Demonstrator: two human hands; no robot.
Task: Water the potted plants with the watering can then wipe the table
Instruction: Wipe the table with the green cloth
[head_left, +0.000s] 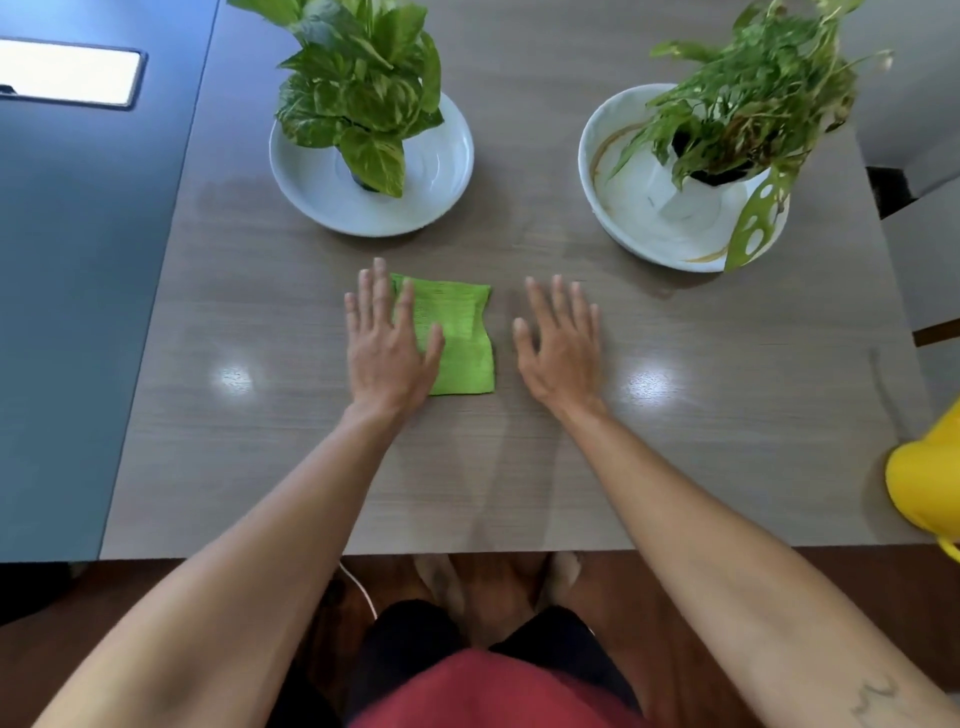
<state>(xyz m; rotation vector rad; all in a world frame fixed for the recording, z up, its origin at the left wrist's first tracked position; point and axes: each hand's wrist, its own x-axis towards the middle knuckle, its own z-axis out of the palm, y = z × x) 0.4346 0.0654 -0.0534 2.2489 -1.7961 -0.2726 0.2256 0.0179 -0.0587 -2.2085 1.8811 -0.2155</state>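
Note:
A folded green cloth (460, 332) lies flat near the middle of the grey wooden table (675, 415). My left hand (387, 340) rests palm down with fingers spread, covering the cloth's left part. My right hand (561, 343) lies flat on the bare table just right of the cloth, fingers apart, holding nothing. A broad-leafed potted plant (363, 88) stands in a white dish (436, 176) at the back left. A thin-leafed potted plant (748, 98) stands in a white bowl (623, 202) at the back right. The yellow watering can (924, 488) sits at the table's right edge, partly cut off.
A dark blue surface (78, 312) adjoins the table on the left, with a bright rectangular panel (67, 73) set in it. The table's front edge runs just before my legs. A white cable (361, 590) lies on the wooden floor below.

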